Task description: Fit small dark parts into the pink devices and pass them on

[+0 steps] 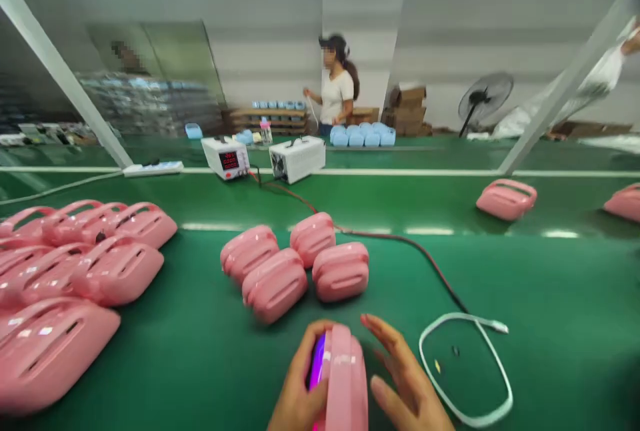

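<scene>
At the bottom middle my left hand (300, 384) is wrapped round a pink plastic device (345, 377) with a rounded body and a band-like handle. A purple glow shows on its left side. Just right of it, apart from the device, my right hand (403, 377) has its fingers spread and holds nothing. Several similar pink devices (277, 284) stand in a cluster on the green bench beyond my hands. A white cable (507, 391) with a plug end lies looped to the right of my right hand.
Many larger-looking pink devices (120, 271) crowd the left side. A power supply (226, 157) with red digits and a white box (299, 159) stand behind, with a red-black lead (425, 254) crossing the bench. Another pink device (507, 199) sits far right. A person (336, 87) stands beyond.
</scene>
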The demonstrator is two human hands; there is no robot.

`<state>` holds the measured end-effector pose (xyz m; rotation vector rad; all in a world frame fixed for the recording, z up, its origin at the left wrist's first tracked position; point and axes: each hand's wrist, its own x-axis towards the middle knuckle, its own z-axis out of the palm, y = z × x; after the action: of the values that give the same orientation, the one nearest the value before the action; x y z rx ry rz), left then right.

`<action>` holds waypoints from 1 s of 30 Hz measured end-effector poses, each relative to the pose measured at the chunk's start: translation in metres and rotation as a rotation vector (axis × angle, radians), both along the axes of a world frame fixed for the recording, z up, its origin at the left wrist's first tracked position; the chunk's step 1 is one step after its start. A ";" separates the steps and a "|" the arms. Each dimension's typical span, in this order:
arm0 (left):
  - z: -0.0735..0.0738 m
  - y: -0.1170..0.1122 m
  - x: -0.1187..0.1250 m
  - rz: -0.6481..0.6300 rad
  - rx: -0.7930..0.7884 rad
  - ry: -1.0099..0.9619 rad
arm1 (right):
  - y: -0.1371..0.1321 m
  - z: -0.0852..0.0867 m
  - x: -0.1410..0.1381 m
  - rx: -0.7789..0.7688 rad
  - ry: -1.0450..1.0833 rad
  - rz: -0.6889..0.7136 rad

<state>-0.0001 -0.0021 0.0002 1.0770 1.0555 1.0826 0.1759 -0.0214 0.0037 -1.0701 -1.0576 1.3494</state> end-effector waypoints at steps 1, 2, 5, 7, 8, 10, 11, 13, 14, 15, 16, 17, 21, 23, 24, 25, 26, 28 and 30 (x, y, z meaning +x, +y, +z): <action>0.001 -0.002 0.000 -0.009 0.008 0.031 | -0.008 -0.003 -0.002 -0.058 0.032 0.019; 0.004 -0.004 0.000 -0.048 -0.009 0.050 | -0.014 -0.004 -0.003 -0.106 0.065 0.058; 0.015 -0.006 0.002 -0.091 -0.019 0.046 | -0.019 -0.002 -0.002 -0.206 0.156 0.148; 0.020 -0.007 0.003 -0.095 -0.024 0.028 | -0.017 0.002 0.000 -0.255 0.200 0.137; 0.022 -0.007 0.003 -0.099 -0.031 0.019 | -0.015 0.004 0.001 -0.276 0.213 0.135; 0.022 -0.008 0.003 -0.113 -0.047 0.004 | -0.013 0.007 0.000 -0.303 0.219 0.133; 0.021 -0.008 0.003 -0.114 -0.048 0.003 | -0.012 0.009 0.000 -0.311 0.216 0.135; 0.018 -0.009 0.002 -0.113 -0.040 0.021 | -0.011 0.010 -0.002 -0.319 0.215 0.135; 0.018 -0.009 0.002 -0.113 -0.036 0.036 | -0.011 0.010 -0.002 -0.317 0.219 0.135; 0.018 -0.009 0.001 -0.114 -0.037 0.050 | -0.011 0.010 -0.002 -0.314 0.224 0.134; 0.018 -0.009 0.001 -0.118 -0.040 0.061 | -0.011 0.010 -0.002 -0.310 0.229 0.133; 0.019 -0.009 0.001 -0.121 -0.044 0.067 | -0.012 0.009 -0.002 -0.308 0.234 0.132; 0.020 -0.009 0.001 -0.121 -0.065 0.083 | -0.012 0.010 -0.002 -0.324 0.263 0.118; 0.019 -0.010 0.002 -0.119 -0.061 0.079 | -0.012 0.010 -0.002 -0.331 0.286 0.102; 0.018 -0.010 0.002 -0.120 -0.058 0.072 | -0.012 0.010 -0.002 -0.333 0.297 0.096; 0.018 -0.010 0.002 -0.121 -0.053 0.065 | -0.012 0.011 -0.003 -0.336 0.307 0.093; 0.017 -0.010 0.002 -0.122 -0.049 0.059 | -0.011 0.011 -0.003 -0.340 0.313 0.091; 0.017 -0.010 0.002 -0.120 -0.045 0.054 | -0.011 0.012 -0.003 -0.349 0.314 0.086; 0.018 -0.010 0.002 -0.120 -0.046 0.064 | -0.010 0.013 -0.003 -0.354 0.311 0.078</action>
<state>0.0018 -0.0116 0.0180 1.1303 1.0482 0.9293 0.1726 -0.0318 0.0166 -1.0346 -0.6504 1.7459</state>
